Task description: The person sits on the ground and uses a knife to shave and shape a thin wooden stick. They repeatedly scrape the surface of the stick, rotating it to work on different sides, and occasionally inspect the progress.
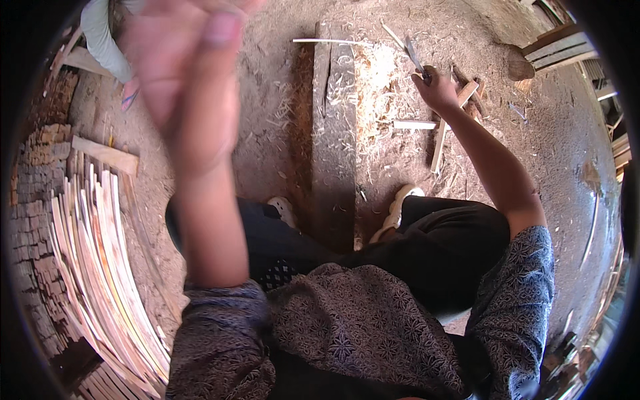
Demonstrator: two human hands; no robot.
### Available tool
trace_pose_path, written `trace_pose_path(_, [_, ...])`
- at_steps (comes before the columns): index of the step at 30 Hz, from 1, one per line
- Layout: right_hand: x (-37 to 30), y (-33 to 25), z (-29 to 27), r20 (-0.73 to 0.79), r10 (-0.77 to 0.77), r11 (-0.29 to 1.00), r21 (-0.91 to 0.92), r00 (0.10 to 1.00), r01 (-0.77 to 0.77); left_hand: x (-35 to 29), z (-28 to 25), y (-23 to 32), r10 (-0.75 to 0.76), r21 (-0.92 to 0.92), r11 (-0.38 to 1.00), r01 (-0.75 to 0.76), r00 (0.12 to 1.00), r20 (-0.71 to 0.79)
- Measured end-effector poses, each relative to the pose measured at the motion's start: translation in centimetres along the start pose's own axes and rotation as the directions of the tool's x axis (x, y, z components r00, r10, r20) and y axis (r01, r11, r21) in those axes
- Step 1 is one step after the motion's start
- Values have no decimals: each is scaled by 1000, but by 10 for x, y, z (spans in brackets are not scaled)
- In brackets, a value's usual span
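Note:
My left hand (183,73) is raised close to the camera, blurred, with its thumb showing; the other fingers are smeared or cut off by the upper edge. I see nothing in it. On the right, my right hand (441,92) is closed around the dark handle of a knife (415,55). The blade points away and to the left, over wood shavings. A thin pale sliver of wood (392,33) lies by the blade's tip. Just beyond that hand are crossed wooden pieces (469,93) on the ground.
A long wooden plank (335,153) runs away from between my feet, with a thin stick (333,41) across its far end. Shavings (375,80) cover the ground beside it. Long strips (100,247) and stacked blocks (40,167) lie at left. Another person's leg (103,40) shows far left.

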State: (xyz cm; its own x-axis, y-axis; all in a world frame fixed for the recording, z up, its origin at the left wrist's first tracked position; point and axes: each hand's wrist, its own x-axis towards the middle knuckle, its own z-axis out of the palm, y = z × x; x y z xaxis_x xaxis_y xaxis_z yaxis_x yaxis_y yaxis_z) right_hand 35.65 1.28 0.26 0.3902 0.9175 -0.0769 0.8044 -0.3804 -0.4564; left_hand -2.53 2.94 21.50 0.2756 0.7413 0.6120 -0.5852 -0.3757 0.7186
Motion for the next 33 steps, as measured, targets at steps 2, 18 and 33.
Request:
trace_pose_path(2, [-10, 7, 7, 26, -30, 996, -80, 999, 32, -19, 11, 27, 102, 150, 981, -120, 988, 119])
trace_pose_path(18, [-42, -25, 45, 572, -160, 983, 19, 804, 182, -4, -23, 83, 21, 580, 789, -200, 954, 299])
trace_pose_path(33, [-55, -101, 36, 657, -276, 929, 370, 702, 18, -78, -105, -149, -500, 871, 393, 294, 864, -66])
